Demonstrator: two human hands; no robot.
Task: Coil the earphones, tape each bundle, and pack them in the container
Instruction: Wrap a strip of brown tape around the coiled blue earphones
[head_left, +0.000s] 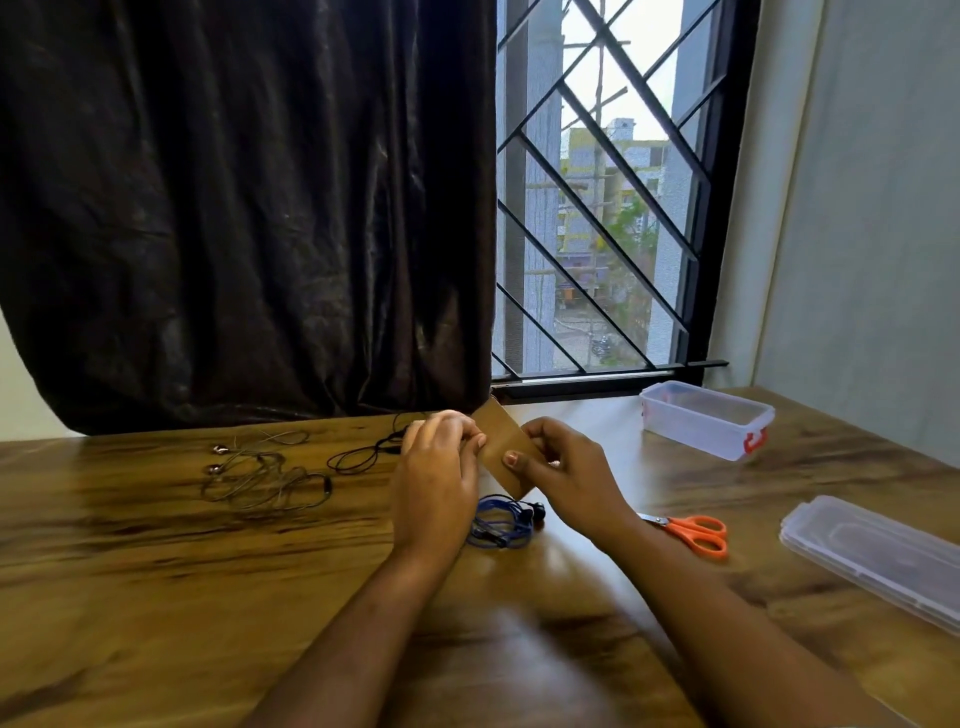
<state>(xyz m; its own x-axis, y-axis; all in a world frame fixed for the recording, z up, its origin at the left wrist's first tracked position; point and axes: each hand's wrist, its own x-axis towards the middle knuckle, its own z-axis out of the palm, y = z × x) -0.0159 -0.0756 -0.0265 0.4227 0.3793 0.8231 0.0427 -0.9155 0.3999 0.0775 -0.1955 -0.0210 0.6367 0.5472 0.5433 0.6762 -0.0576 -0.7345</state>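
Note:
A strip of brown tape (503, 448) is stretched between my two hands above the table. My left hand (436, 467) pinches its left end, and my right hand (558, 467) pinches its right side with the thumb on top. Whether a tape roll sits behind my left hand I cannot tell. Just below the tape lies a coiled blue earphone bundle (501, 522) on the table. A loose grey earphone (260, 475) is tangled at the left. Behind my left hand lies a loose black earphone (363, 457). The clear container (704, 418) with red latches stands open at the right back.
Orange-handled scissors (693, 530) lie right of my right forearm. The container's clear lid (872, 553) rests near the table's right edge. A dark curtain (249, 208) hangs behind the wooden table (156, 597), and a barred window (597, 208) is at the back right.

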